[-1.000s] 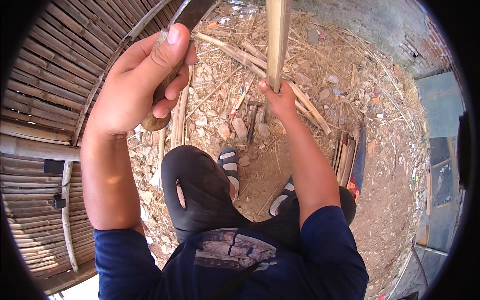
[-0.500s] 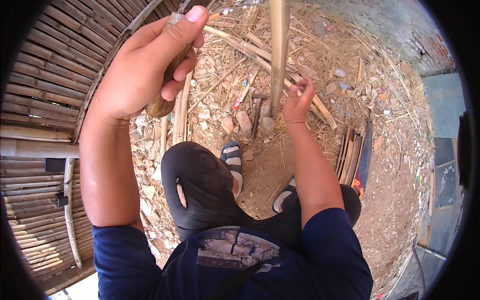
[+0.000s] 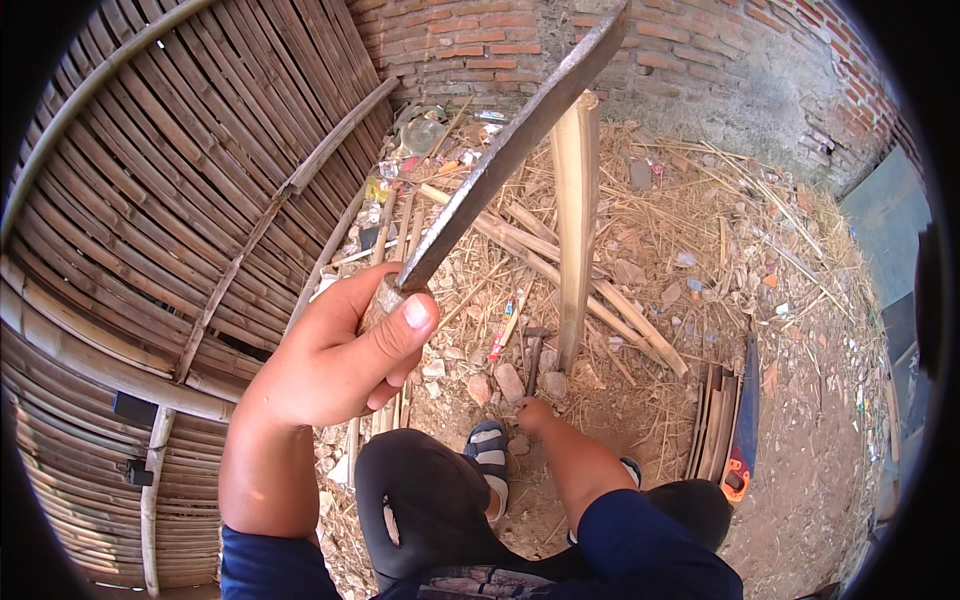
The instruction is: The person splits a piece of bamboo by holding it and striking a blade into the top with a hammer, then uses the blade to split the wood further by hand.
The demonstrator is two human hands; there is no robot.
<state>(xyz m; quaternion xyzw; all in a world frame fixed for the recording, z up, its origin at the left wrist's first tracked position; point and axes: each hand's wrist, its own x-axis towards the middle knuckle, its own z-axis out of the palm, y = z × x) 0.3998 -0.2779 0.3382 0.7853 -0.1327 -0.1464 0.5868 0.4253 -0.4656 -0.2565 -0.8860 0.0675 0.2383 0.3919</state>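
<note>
My left hand [image 3: 350, 350] is closed round the handle of a machete [image 3: 490, 175], its long dark blade slanting up to the right. My right hand [image 3: 537, 412] is low, with fingers closed at the handle end of a hammer [image 3: 535, 362]; the handle partly hides in the grip. The hammer lies among stones, its head away from me. Just beyond it, a split wooden stake [image 3: 575, 230] stands upright, lower end near the stones, its top partly passing behind the blade.
Loose wood strips [image 3: 560, 265] lie across straw and rubble behind the stake. At right, a handsaw [image 3: 744, 420] with an orange handle leans beside several short slats [image 3: 712, 420]. A bamboo wall [image 3: 230, 190] runs along the left; a brick wall [image 3: 690, 60] closes the back.
The view has tilted up, bringing the machete blade and brick wall into sight. My right hand has left the stake's side and come down to the hammer handle, closing its fingers.
</note>
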